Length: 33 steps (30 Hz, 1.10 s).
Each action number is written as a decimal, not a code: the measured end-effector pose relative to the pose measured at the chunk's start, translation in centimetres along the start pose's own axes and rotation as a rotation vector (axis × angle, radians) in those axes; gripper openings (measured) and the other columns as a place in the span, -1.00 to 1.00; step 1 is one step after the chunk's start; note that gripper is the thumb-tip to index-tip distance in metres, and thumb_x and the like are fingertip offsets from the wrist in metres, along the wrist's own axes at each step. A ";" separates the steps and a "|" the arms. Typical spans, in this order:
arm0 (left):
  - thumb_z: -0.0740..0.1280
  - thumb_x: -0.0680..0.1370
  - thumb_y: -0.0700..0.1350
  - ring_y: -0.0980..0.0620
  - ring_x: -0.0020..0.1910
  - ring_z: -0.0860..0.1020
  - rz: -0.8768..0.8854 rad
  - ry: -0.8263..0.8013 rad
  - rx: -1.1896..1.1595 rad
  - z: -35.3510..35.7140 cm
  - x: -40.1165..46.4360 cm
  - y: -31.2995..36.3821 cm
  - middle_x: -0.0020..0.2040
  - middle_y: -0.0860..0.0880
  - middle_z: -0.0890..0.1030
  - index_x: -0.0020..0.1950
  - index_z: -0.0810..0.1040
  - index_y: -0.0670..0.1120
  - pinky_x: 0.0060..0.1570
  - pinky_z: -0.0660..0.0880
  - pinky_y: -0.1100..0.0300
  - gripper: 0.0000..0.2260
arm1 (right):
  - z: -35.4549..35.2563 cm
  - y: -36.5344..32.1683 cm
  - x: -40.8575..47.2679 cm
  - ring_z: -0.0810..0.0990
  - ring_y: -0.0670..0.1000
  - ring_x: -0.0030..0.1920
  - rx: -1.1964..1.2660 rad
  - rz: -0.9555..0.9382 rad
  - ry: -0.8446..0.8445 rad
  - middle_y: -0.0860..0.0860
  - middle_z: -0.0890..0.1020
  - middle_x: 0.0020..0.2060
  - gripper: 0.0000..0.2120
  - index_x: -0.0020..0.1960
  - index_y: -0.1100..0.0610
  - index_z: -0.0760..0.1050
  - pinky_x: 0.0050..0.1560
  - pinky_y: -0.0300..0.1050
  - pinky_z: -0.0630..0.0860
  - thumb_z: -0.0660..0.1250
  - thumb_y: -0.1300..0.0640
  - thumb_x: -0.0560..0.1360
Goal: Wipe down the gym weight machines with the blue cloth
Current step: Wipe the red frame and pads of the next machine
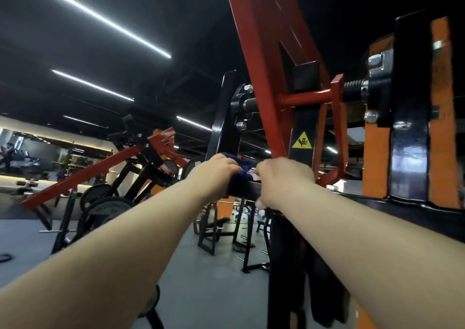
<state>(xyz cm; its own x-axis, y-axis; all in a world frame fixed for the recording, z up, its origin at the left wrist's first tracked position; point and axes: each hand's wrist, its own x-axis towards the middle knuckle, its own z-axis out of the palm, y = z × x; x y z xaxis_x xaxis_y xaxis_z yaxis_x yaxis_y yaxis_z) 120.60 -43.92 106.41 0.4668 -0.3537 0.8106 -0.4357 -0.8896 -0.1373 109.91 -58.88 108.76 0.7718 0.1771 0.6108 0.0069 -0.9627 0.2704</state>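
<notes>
Two hands on one black bar [254, 189]: left hand [216, 170] grips one blue cloth [242, 171], right hand [281, 177] grips the bar.

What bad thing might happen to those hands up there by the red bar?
Both hands work just below the red lever arm, beside a yellow pinch-warning sticker; if the arm swings, fingers might get caught. The blue cloth could also snag near the threaded bolt.

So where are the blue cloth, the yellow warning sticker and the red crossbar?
blue cloth [245, 171]: head view, bunched fold showing between the hands.
yellow warning sticker [302, 141]: head view, middle of the triangle.
red crossbar [307, 98]: head view, middle of the horizontal tube.
</notes>
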 end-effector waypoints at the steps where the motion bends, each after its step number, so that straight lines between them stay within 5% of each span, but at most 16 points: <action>1: 0.43 0.47 -0.08 0.00 0.33 0.39 -0.058 -0.068 0.011 -0.4 0.1 0.2 0.32 0.07 0.52 0.32 0.53 0.04 0.31 0.39 0.05 -0.59 | 0.4 0.1 -0.5 0.55 0.11 0.05 0.017 -0.004 0.027 0.03 0.56 0.08 -0.70 0.26 0.07 0.45 -0.20 -0.08 0.35 0.34 0.05 0.56; 3: 0.38 0.49 -0.04 -0.06 0.25 0.50 -0.110 -0.138 0.079 -1.3 0.2 0.7 0.26 -0.02 0.58 0.24 0.59 -0.03 0.22 0.44 0.10 -0.68 | 1.4 0.2 -2.0 0.53 0.10 0.21 -0.020 -0.061 0.090 0.03 0.52 0.24 -0.69 0.34 0.08 0.37 -0.08 -0.05 0.36 0.24 0.08 0.62; 6: 0.28 0.55 -0.13 -0.08 0.15 0.57 -0.072 -0.193 0.125 -2.1 0.6 3.1 0.20 -0.03 0.61 0.23 0.62 0.02 0.07 0.52 0.11 -0.72 | 2.5 1.9 -4.1 0.33 0.07 0.43 -0.123 -0.181 0.139 0.05 0.30 0.47 -0.42 0.53 0.11 0.10 0.33 -0.06 0.27 0.25 0.03 0.60; 8: 0.24 0.55 -0.21 -0.07 0.15 0.56 -0.134 -0.119 -0.015 -2.6 0.5 4.7 0.19 0.04 0.59 0.25 0.59 0.13 0.10 0.54 0.06 -0.64 | 2.1 3.6 -5.9 0.24 0.07 0.48 -0.203 -0.199 0.142 0.07 0.19 0.52 -0.25 0.57 0.14 -0.01 0.44 -0.06 0.17 0.33 0.02 0.55; 11: 0.26 0.54 -0.14 0.00 0.29 0.43 -0.155 0.028 -0.094 -2.2 -1.2 7.6 0.22 0.16 0.54 0.19 0.59 0.17 0.14 0.52 0.04 -0.69 | 1.0 6.4 -9.6 0.10 0.09 0.54 -0.293 -0.183 0.164 0.08 0.10 0.55 -0.28 0.59 0.14 -0.08 0.53 0.00 0.00 0.25 0.14 0.57; 14: 0.29 0.49 -0.31 -0.07 0.27 0.43 -0.054 0.189 -0.222 -1.8 -3.8 9.2 0.31 0.15 0.52 0.29 0.56 0.08 0.24 0.45 0.05 -0.55 | 0.4 8.9 -12.5 -0.03 0.06 0.57 -0.331 -0.175 0.174 0.03 0.00 0.57 -0.27 0.60 0.10 -0.18 0.56 -0.02 -0.15 0.19 0.17 0.59; 16: 0.24 0.46 -0.42 -0.06 0.26 0.48 -0.161 0.196 -0.373 -2.7 -4.2 8.6 0.35 0.09 0.51 0.35 0.52 0.09 0.16 0.46 0.15 -0.43 | 0.4 9.9 -13.5 -0.04 0.03 0.57 -0.307 -0.156 0.170 0.00 0.00 0.58 -0.26 0.60 0.07 -0.15 0.54 -0.02 -0.17 0.22 0.14 0.59; 19: 0.21 0.45 -0.40 -0.08 0.10 0.56 -0.466 0.284 -0.522 -2.8 -3.8 9.8 0.25 -0.01 0.59 0.34 0.52 0.14 -0.02 0.46 0.18 -0.41 | 0.6 10.5 -14.4 0.32 0.10 0.48 -0.320 -0.091 0.213 0.09 0.35 0.47 -0.14 0.50 0.14 0.29 0.46 0.11 0.23 0.58 0.14 0.28; 23: 0.34 0.38 -0.40 -0.03 0.26 0.48 -0.078 0.479 -0.500 -1.4 -6.0 18.8 0.30 0.03 0.56 0.34 0.55 -0.04 0.23 0.21 0.38 -0.45 | 1.6 11.0 -16.2 0.49 0.16 0.35 -0.269 -0.027 0.260 0.12 0.51 0.35 -0.09 0.37 0.19 0.49 0.30 0.16 0.45 0.68 0.18 0.04; 26: 0.35 0.36 -0.41 -0.06 0.29 0.47 0.033 0.510 -0.496 0.1 -5.9 17.9 0.34 -0.02 0.53 0.36 0.53 -0.09 0.30 0.23 0.32 -0.42 | 1.0 12.0 -17.8 0.49 0.18 0.35 -0.277 0.022 0.252 0.14 0.51 0.35 -0.09 0.37 0.21 0.48 0.30 0.15 0.44 0.67 0.20 0.04; 29: 0.31 0.34 -0.47 -0.11 0.34 0.42 -0.251 0.498 -0.577 0.0 -5.8 17.2 0.38 -0.06 0.49 0.39 0.50 -0.11 0.36 0.21 0.27 -0.37 | -0.4 13.4 -19.9 0.41 0.23 0.41 -0.317 0.097 0.245 0.20 0.44 0.40 -0.13 0.42 0.25 0.41 0.39 0.13 0.37 0.60 0.28 0.13; 33: 0.35 0.40 -0.42 -0.09 0.34 0.41 -0.153 0.473 -0.635 -1.9 -7.2 25.4 0.41 -0.03 0.46 0.40 0.49 -0.12 0.32 0.29 0.16 -0.42 | -2.8 13.8 -23.6 -0.02 0.17 0.58 -0.377 0.020 0.164 0.20 0.01 0.57 -0.28 0.57 0.27 0.01 0.55 0.01 -0.06 0.26 0.31 0.50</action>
<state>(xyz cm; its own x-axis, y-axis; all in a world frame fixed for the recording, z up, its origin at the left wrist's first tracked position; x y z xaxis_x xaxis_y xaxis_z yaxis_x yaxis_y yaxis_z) 104.73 -63.46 98.18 0.2437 0.0450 0.9688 -0.8140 -0.5336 0.2295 90.00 -75.76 100.10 0.6575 0.2186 0.7210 -0.2641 -0.8294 0.4923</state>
